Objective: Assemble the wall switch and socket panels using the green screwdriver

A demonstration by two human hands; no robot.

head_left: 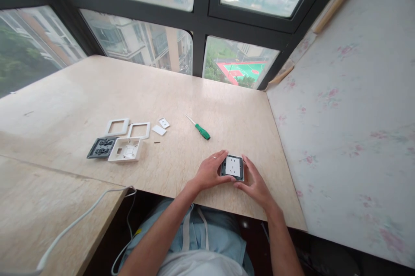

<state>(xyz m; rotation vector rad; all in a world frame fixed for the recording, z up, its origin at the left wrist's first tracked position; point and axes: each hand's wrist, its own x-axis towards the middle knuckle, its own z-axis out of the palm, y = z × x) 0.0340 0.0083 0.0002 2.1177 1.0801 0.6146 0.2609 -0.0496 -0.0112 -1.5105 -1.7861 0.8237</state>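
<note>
Left hand [209, 173] and right hand [256, 185] fingers clasp the socket module [232, 166], lower centre. Back box [125, 150] lies dismantled at centre left; screwdriver [201, 129] lies unheld.

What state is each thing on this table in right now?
Socket: face up, held by both hands.
Left hand: fingers gripping the socket's left side.
Right hand: fingers gripping its right side.
Screwdriver: lying flat, untouched.
White frames: detached, lying flat.
Dark insert: loose, beside the white box.
White box: hollow side up.
</note>
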